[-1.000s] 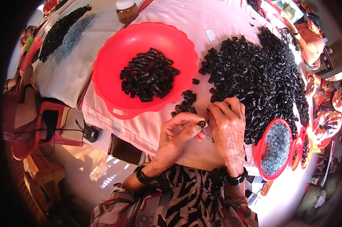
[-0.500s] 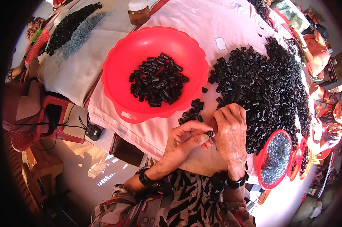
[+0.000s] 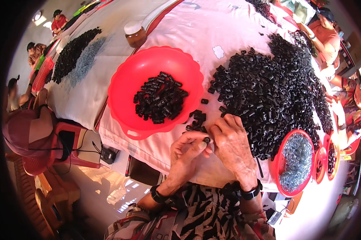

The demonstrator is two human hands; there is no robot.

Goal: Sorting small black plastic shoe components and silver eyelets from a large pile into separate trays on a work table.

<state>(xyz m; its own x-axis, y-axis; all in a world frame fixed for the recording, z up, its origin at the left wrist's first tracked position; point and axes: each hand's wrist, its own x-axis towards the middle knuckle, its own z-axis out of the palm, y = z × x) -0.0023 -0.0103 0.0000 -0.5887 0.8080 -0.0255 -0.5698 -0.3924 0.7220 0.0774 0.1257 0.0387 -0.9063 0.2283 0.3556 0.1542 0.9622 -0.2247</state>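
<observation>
Between the thumb and fingers of my left hand [image 3: 187,154] is pinched a small black plastic piece [image 3: 206,140]. My right hand [image 3: 233,149] is right beside it, fingers curled downward and closed; whatever they hold is hidden. Just beyond my hands lies a little cluster of black pieces [image 3: 197,119] on the pink cloth [image 3: 214,173]. A red scalloped bowl [image 3: 122,90] stands ahead to the left, with many black tubular pieces [image 3: 159,98] inside. A large heap of similar black pieces [image 3: 264,100] spreads to the right of my hands.
At the right, a red basin [image 3: 279,182] holds thin silvery metal parts [image 3: 295,160]; smaller bowls [image 3: 320,165] stand beside it. A brown jar with a white lid [image 3: 135,35] stands behind the bowl. Other people [image 3: 326,34] work around the table. A red chair [image 3: 78,140] is at the left.
The whole view has shifted a little with my head. My left hand still pinches the black piece, and my right hand stays close beside it with its fingers curled.
</observation>
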